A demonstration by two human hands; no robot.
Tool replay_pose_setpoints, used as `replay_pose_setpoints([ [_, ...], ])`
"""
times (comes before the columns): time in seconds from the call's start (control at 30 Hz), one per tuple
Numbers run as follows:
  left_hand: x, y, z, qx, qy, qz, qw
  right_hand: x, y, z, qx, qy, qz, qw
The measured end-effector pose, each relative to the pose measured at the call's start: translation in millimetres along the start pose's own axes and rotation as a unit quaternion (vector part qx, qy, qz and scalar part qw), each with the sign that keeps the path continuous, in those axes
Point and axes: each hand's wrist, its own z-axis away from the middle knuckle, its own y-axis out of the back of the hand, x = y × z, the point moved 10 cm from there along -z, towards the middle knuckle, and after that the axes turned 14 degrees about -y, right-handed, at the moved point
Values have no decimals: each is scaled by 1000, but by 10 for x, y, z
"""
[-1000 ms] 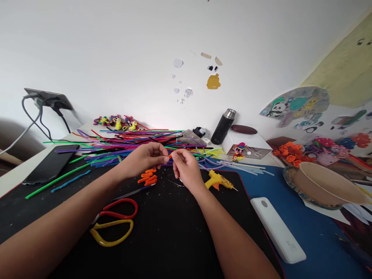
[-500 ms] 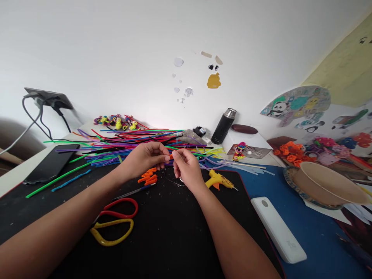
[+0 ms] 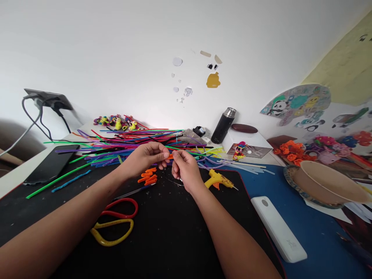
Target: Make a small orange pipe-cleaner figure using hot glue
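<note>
Pinching a small orange pipe-cleaner piece between both hands, I hold it just above the black mat, in front of the heap of coloured pipe cleaners. To do this bit well, I judge the grip should stay right at the fingertips, close to where the piece bends, with the two hands near each other so the short wire turns cleanly instead of kinking.

My left hand is nearly closed, thumb and forefinger pressed on one end of the orange piece, the other fingers curled under. My right hand is likewise almost shut, fingertips on the other end; a thin dark wire seems to trail below it towards the mat, though I cannot tell whether that hand has hold of it.

Just beneath my left hand lies a small cluster of finished orange bits. Nearer me on the mat are scissors with red and yellow handles, a yellow glue gun just beside my right wrist, and a white oblong device on the blue surface to the right
</note>
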Motion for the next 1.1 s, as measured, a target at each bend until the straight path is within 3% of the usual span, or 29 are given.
replay_pose_setpoints([
  [0.23, -39, -20, -12, 11, -15, 54, 998, -16, 122, -17, 41, 14, -43, 998],
  [0.5, -35, 102, -30, 85, -37, 47, 995, 5, 41, 4, 20, 4, -21, 1000],
  [0.77, -24, 86, 20, 79, -26, -6, 996, -16, 15, 21, 20, 7, -3, 1000],
  [1.1, -128, 163, 37, 120, -13, 26, 992, -5, 25, 15, 19, 18, -5, 1000],
])
